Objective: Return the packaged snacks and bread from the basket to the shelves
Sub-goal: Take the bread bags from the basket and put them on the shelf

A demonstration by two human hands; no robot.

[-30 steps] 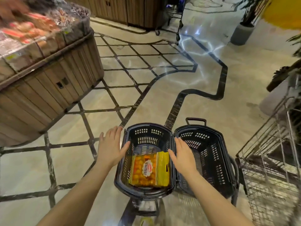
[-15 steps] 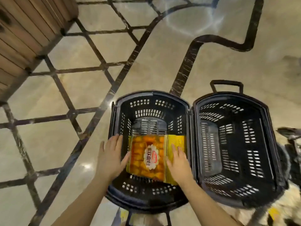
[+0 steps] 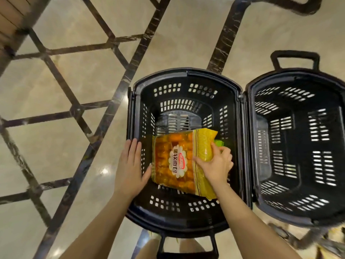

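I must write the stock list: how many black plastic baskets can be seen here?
2. One black perforated plastic basket sits at centre and holds the yellow-orange bread bag; the second black perforated plastic basket stands directly beside it on the right, with nothing visible inside. None seems hidden.

A yellow, partly clear bread package [image 3: 179, 161] showing orange-golden buns and a scalloped white label with red and dark lettering lies tilted inside the left black slotted basket [image 3: 183, 212], at lower centre of the frame, its right edge raised. A second, matching black basket [image 3: 298, 217] stands touching it on the right, holding nothing visible.
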